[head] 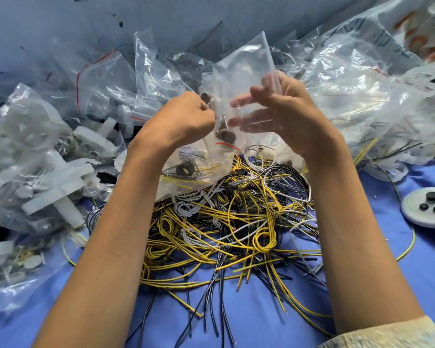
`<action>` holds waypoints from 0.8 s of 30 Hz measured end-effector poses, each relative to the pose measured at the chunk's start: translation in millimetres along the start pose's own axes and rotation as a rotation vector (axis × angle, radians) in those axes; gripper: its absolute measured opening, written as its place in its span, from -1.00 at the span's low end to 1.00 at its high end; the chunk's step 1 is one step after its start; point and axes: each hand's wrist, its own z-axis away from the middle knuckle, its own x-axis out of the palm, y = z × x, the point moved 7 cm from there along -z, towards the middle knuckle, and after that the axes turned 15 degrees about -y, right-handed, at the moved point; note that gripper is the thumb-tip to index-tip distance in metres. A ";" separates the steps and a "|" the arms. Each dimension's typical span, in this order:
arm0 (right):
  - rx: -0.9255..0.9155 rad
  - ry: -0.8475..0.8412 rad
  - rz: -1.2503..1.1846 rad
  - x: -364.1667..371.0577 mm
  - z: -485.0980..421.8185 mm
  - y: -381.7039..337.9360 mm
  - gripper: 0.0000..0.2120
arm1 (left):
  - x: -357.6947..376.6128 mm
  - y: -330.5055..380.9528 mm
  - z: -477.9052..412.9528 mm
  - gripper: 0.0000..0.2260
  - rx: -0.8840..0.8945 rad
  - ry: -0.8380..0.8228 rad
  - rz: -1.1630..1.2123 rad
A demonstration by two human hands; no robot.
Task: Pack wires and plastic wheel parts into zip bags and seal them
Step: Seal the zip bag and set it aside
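I hold a clear zip bag (246,64) up over a tangled pile of yellow, black and grey wires (236,222). My left hand (183,119) is curled at the bag's left side, its fingertips pinching small dark round parts (225,135) at the bag. My right hand (286,109) grips the bag's right side; its spread fingers show blurred through the plastic. Whether they are inside or behind the bag I cannot tell. A lower bag (186,172) holds a black ring and some yellow wire.
Bags of white plastic wheel parts (48,172) are heaped at the left. More clear bags with wires (349,96) pile up at the right. A white round dish (427,207) with three black pieces lies at the right edge. Blue cloth (261,322) covers the surface.
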 end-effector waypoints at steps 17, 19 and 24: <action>0.024 -0.061 0.040 10.1 -3.8 1.8 -0.57 | -8.8 0.8 5.5 -0.92 0.137 0.033 0.338; 0.128 -0.054 0.236 8.2 -3.4 9.9 -0.62 | -12.3 3.5 6.8 -0.92 0.153 0.083 0.323; 0.253 0.068 0.397 5.9 -3.8 17.7 -0.90 | -15.8 8.0 9.0 -0.78 0.153 0.156 0.224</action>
